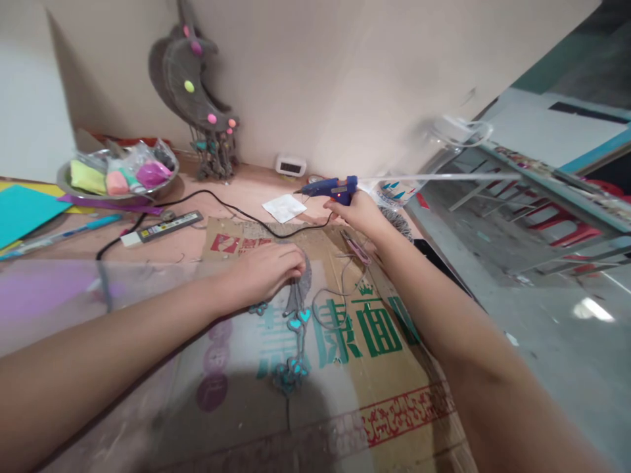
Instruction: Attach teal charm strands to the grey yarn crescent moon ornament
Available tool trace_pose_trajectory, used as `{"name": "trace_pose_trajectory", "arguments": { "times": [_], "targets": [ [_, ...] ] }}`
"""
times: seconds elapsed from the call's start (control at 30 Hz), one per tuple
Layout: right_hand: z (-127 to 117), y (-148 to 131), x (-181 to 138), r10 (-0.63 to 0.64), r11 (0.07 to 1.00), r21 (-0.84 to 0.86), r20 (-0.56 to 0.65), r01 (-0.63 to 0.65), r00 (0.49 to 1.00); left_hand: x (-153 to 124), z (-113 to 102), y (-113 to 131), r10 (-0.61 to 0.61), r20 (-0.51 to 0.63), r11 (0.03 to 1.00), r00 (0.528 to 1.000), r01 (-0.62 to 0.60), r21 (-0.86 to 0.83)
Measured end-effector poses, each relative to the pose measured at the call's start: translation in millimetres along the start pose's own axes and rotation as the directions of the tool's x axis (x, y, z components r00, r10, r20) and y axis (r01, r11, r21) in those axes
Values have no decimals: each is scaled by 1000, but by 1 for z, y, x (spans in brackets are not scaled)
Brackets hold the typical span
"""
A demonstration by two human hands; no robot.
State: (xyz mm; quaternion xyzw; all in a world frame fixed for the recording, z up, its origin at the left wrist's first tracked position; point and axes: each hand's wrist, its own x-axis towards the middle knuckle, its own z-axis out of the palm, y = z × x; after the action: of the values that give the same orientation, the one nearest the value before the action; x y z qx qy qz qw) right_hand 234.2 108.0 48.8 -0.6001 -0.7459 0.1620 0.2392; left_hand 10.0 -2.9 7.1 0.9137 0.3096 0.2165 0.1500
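Left hand [276, 268]: fingers pinched on the grey ornament [296, 303], which lies over the cardboard [389, 387]; looks light, limp, tangle-prone; best held at its top end; right hand [362, 213]: fingers wrapped round the glue gun [341, 190]; rigid, probably light; grip behind the likely hot nozzle [299, 192].
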Motion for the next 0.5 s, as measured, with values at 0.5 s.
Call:
{"name": "trace_pose_trajectory", "arguments": {
  "times": [0.5],
  "targets": [
    [-41,17,-124,-50,982,187,244,4,968,-2,-19,-14,94,196,946,976,-26,-323]
  ]
}}
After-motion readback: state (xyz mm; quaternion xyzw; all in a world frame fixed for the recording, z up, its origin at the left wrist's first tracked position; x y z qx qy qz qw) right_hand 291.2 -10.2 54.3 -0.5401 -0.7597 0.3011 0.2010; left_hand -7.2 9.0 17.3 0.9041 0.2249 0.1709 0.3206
